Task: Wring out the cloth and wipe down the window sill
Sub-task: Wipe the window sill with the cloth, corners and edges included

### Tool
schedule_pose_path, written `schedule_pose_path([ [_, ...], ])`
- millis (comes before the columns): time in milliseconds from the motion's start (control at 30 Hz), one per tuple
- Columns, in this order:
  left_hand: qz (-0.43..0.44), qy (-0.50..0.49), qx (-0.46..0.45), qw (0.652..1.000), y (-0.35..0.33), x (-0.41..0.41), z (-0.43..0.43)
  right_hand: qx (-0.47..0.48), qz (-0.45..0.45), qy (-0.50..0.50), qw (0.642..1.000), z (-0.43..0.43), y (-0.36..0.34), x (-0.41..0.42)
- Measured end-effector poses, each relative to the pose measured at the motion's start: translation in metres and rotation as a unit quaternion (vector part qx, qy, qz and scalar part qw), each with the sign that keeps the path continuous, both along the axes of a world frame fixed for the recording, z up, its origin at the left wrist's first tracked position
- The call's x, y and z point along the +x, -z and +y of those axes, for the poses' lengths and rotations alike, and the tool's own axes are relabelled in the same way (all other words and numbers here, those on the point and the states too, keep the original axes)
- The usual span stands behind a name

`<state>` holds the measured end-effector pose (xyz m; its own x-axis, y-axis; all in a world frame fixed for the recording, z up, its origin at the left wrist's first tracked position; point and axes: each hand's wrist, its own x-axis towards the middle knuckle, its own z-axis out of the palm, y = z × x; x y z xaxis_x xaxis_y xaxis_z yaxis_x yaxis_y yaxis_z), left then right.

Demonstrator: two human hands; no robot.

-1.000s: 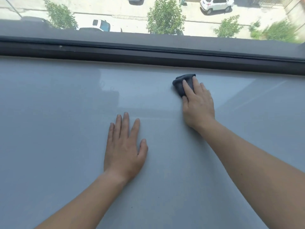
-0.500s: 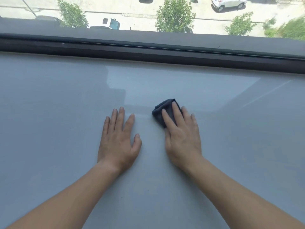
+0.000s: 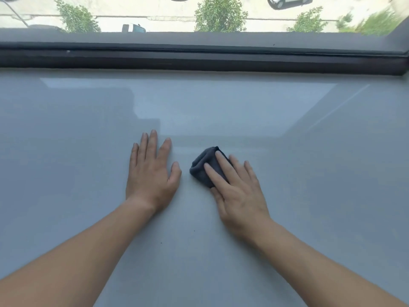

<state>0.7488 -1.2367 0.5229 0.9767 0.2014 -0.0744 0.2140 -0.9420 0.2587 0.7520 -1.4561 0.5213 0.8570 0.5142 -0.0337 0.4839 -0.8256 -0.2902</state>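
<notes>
Right hand (image 3: 240, 197): flat, palm down, fingers (image 3: 215, 176) straight and slightly spread, pressing on the cloth (image 3: 198, 168); nothing is curled round it that can be seen. Left hand (image 3: 150, 178): flat, palm down on the sill (image 3: 321, 196), fingers straight and close together, thumb out to the side, holding nothing. Cloth: small, dark grey to near black, soft and matt, bunched into a rough wad with rounded folds on its left edge; whether it is wet cannot be told. Position of cloth: on the sill, under the right fingertips, its right half covered by them, its left and far edges showing; just beside the left thumb, not touching it, so it lies between the two hands. Both forearms: bare, running in from the lower corners. Sill: wide, smooth, pale grey-blue, glossy, with a lighter reflected patch beyond the hands and two tiny dark specks (image 3: 161, 243) near the forearms. Frame (image 3: 199, 60): dark, running along the sill's far edge. Through the glass, far below: pale pavement, a row of green trees (image 3: 220, 15), a white car (image 3: 287, 1) at upper right, and another vehicle (image 3: 134, 28) partly cut off by the frame.
</notes>
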Motion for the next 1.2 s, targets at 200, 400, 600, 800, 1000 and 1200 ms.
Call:
schedule_pose_path([
  [200, -0.003, 0.008, -0.012, 1.0, 0.003, 0.0, 0.003, -0.008, 0.001, 0.164, 0.986, -0.005, -0.002, 0.02],
  [400, -0.071, 0.049, -0.113, 0.99, -0.005, -0.017, 0.004, -0.018, -0.005, -0.037, 0.999, -0.007, 0.0, -0.05],
  [600, -0.022, 0.084, -0.053, 0.995, -0.006, -0.083, -0.011, 0.015, -0.013, 0.197, 0.98, -0.002, -0.001, -0.046],
  [800, 0.019, 0.102, 0.016, 0.994, 0.002, -0.096, -0.008, -0.007, -0.006, -0.012, 1.0, -0.011, -0.003, -0.124],
  [1000, 0.016, 0.106, -0.034, 0.994, -0.001, -0.1, -0.006, 0.004, -0.006, 0.195, 0.981, -0.014, -0.005, -0.108],
  [1200, 0.03, 0.106, 0.009, 0.994, -0.002, -0.101, -0.009, -0.022, -0.017, -0.043, 0.999, -0.025, -0.006, -0.17],
])
